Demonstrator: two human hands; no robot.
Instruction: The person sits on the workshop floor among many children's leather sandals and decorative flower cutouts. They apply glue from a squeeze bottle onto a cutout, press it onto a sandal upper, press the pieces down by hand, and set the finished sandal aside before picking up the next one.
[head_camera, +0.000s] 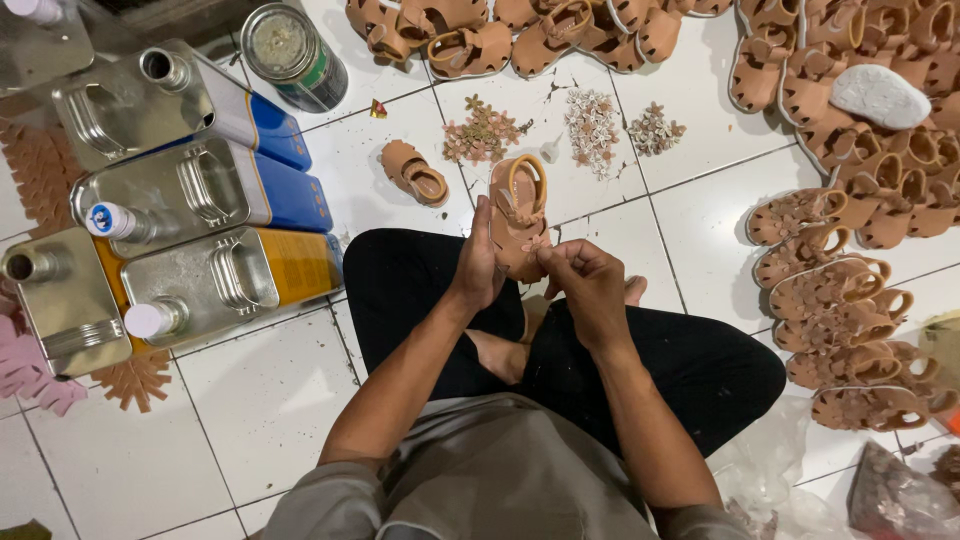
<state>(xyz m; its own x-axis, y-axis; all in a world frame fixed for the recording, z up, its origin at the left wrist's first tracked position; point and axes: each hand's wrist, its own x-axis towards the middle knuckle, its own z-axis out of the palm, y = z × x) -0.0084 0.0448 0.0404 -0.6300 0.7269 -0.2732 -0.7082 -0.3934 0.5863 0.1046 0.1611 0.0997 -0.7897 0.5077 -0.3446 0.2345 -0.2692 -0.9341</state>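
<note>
Left hand (478, 268) and right hand (588, 285) raised, fingers seemingly pinched.

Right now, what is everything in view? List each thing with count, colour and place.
sandal in hand: one, tan, held over the lap.
loose sandal: one, tan, on the floor ahead.
sandal piles: many, tan, along the top and right.
flower trims: three small heaps, tan and pale, on the tiles ahead.
metal cans: four, silver with blue or yellow sides, lying at left.
round tin: one, green, top left.
pale sole: one, white, on the right pile.
tile floor: white.
left hand: grips the sandal's side.
right hand: fingers pinch at its strap.
</note>
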